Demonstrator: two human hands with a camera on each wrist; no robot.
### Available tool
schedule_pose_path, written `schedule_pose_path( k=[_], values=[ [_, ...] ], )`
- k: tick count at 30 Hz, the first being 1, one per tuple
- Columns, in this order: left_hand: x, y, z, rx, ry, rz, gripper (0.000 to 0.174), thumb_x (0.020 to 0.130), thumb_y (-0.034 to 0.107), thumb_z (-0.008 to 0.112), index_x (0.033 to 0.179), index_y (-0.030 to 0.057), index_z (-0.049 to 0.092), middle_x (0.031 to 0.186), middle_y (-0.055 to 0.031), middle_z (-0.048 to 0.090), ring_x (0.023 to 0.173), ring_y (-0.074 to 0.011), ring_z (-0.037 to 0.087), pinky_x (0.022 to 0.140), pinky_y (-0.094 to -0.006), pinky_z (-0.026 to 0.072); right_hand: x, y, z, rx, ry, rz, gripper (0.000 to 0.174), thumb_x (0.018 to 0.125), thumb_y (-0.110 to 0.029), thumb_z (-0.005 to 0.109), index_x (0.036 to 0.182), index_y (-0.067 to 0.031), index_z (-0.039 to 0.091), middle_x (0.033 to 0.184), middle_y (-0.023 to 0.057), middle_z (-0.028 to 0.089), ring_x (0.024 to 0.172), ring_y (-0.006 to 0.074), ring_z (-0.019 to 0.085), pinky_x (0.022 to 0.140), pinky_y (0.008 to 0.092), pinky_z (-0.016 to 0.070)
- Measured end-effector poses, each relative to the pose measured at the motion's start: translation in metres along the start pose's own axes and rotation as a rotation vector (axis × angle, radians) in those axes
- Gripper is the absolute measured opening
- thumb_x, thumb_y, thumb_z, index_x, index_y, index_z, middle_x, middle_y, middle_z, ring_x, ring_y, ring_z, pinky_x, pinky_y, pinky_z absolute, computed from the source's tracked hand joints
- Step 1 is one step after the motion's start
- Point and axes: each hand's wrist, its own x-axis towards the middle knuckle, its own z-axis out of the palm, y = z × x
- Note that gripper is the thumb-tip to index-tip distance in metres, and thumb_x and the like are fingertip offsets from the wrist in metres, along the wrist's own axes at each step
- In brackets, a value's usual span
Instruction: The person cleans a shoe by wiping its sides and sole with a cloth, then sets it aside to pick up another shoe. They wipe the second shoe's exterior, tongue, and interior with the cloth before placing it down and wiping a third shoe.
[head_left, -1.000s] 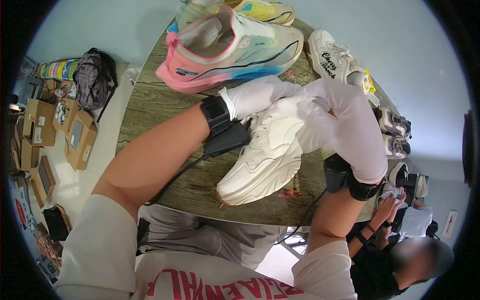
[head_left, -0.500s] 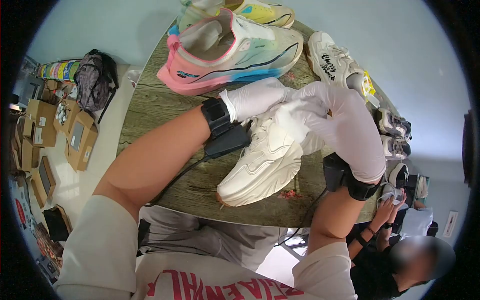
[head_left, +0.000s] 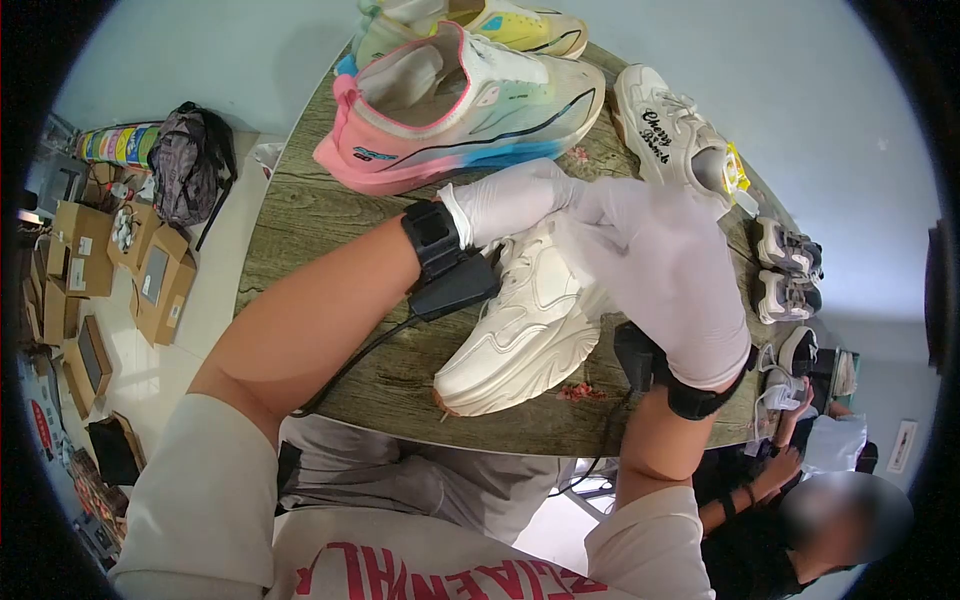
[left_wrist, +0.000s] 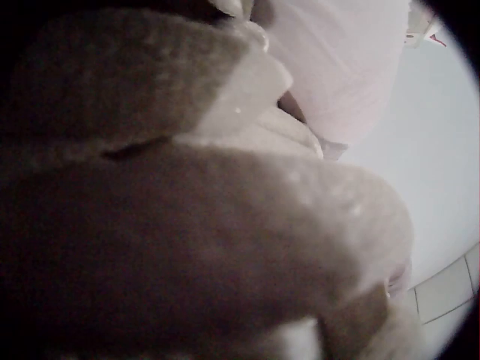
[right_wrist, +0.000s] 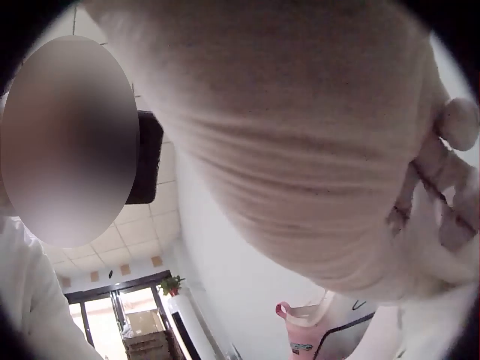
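On the wooden table lies a white chunky sneaker (head_left: pixel 520 325), its toe towards the near left and its collar and heel mostly hidden by the hands. My gloved left hand (head_left: pixel 515 203) reaches over its far side and grips it near the collar. In the left wrist view, the gloved fingers (left_wrist: pixel 217 217) fill most of the picture, dark and blurred. My gloved right hand (head_left: pixel 650 260) is bent over the heel end, its curled fingers holding a white cloth (head_left: pixel 570 240) against the upper. The right wrist view shows this hand's glove (right_wrist: pixel 300 142) wrinkled, fingers at the far right edge.
A pink, white and blue running shoe (head_left: pixel 470 125) stands just beyond the hands, a yellow one (head_left: pixel 530 28) behind it. A lettered white sneaker (head_left: pixel 665 130) and grey shoes (head_left: pixel 785 270) line the right edge. At right sits another person (head_left: pixel 760 530); boxes (head_left: pixel 165 280) lie on the floor at left.
My right hand and wrist have shifted left and now cover more of the cloth and the heel end. My left hand and the sneaker stay nearly still. The other person's hands have moved.
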Motion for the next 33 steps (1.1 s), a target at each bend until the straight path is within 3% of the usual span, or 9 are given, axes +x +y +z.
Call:
schedule_pose_path(
  k=[3,9,16,18,22,25,27,30,33],
  values=[
    [0.014,-0.023,0.0,0.333,0.076,0.626,0.036,0.1,0.03,0.052,0.096,0.003,0.075,0.071,0.0018,0.059,0.063,-0.008,0.049,0.057,-0.028,0.0386,0.001,-0.007,-0.012,0.044,-0.122,0.067,0.023,0.081,-0.016,0.076,0.101,-0.0062,0.071,0.082,0.0134,0.068,0.075,0.0334,0.066,0.067,0.0398,0.0519],
    [0.001,-0.002,0.001,0.148,0.074,-0.008,0.027,0.097,0.015,0.052,0.1,-0.0037,0.072,0.088,-0.0029,0.071,0.079,-0.0083,0.056,0.072,-0.0295,0.0476,-0.003,-0.005,0.001,-0.004,-0.024,0.03,0.023,0.083,-0.02,0.074,0.099,-0.005,0.07,0.082,0.0138,0.067,0.076,0.0344,0.065,0.068,0.0426,0.0522],
    [0.017,-0.017,0.007,0.12,0.001,0.25,0.04,0.105,0.031,0.044,0.096,0.0043,0.072,0.079,-0.0015,0.064,0.072,-0.0088,0.051,0.068,-0.0282,0.0437,0.003,0.011,-0.007,0.051,-0.002,-0.065,0.014,0.084,-0.016,0.071,0.089,-0.0029,0.07,0.087,0.0131,0.067,0.083,0.0344,0.066,0.071,0.0448,0.053],
    [0.007,0.0,0.023,-0.395,0.16,0.133,0.049,0.107,0.04,0.042,0.089,0.0041,0.07,0.079,-0.0019,0.065,0.071,-0.0094,0.053,0.068,-0.0272,0.0456,0.004,0.012,0.001,0.033,0.051,-0.145,0.013,0.084,-0.014,0.071,0.09,-0.0027,0.07,0.086,0.0132,0.066,0.082,0.0345,0.066,0.07,0.0447,0.0527],
    [0.007,-0.004,0.013,-0.164,0.196,0.224,0.057,0.108,0.049,0.039,0.095,0.0032,0.07,0.084,-0.0016,0.067,0.072,-0.0097,0.054,0.068,-0.0276,0.0462,0.003,0.005,-0.009,0.04,-0.088,-0.108,0.011,0.083,-0.01,0.07,0.092,-0.003,0.07,0.084,0.0143,0.063,0.08,0.0349,0.064,0.07,0.0446,0.0515],
    [0.003,0.004,0.006,-0.099,0.071,-0.094,0.06,0.107,0.054,0.039,0.1,0.0024,0.069,0.089,-0.002,0.067,0.072,-0.01,0.054,0.068,-0.0282,0.0464,-0.003,0.006,-0.018,0.219,-0.206,0.034,0.01,0.085,-0.011,0.069,0.091,-0.0031,0.07,0.084,0.0153,0.062,0.08,0.0361,0.063,0.07,0.0451,0.0508],
    [0.005,0.001,0.004,-0.095,0.093,-0.093,0.053,0.108,0.051,0.041,0.118,0.0038,0.065,0.111,-0.005,0.067,0.097,-0.013,0.06,0.09,-0.0297,0.0483,0.003,0.01,-0.013,0.21,-0.132,-0.011,0.01,0.085,-0.011,0.069,0.091,-0.0031,0.069,0.083,0.0153,0.062,0.08,0.0363,0.063,0.07,0.0451,0.0506],
    [0.005,-0.005,0.02,-0.209,0.291,0.215,0.057,0.107,0.053,0.042,0.106,0.0032,0.069,0.093,-0.0032,0.07,0.083,-0.0105,0.062,0.079,-0.0286,0.0506,0.006,0.014,-0.002,0.118,-0.007,-0.108,0.01,0.086,-0.012,0.069,0.091,-0.0029,0.069,0.084,0.0157,0.062,0.08,0.0374,0.062,0.07,0.0453,0.0502],
    [0.008,-0.007,0.009,-0.069,0.231,0.073,0.059,0.107,0.054,0.041,0.109,0.0019,0.069,0.096,-0.004,0.071,0.088,-0.0111,0.064,0.084,-0.029,0.0514,0.005,0.016,-0.001,0.045,-0.01,-0.146,0.011,0.085,-0.012,0.069,0.093,-0.0028,0.069,0.085,0.0163,0.062,0.082,0.0386,0.062,0.07,0.0461,0.0498]
  ],
)
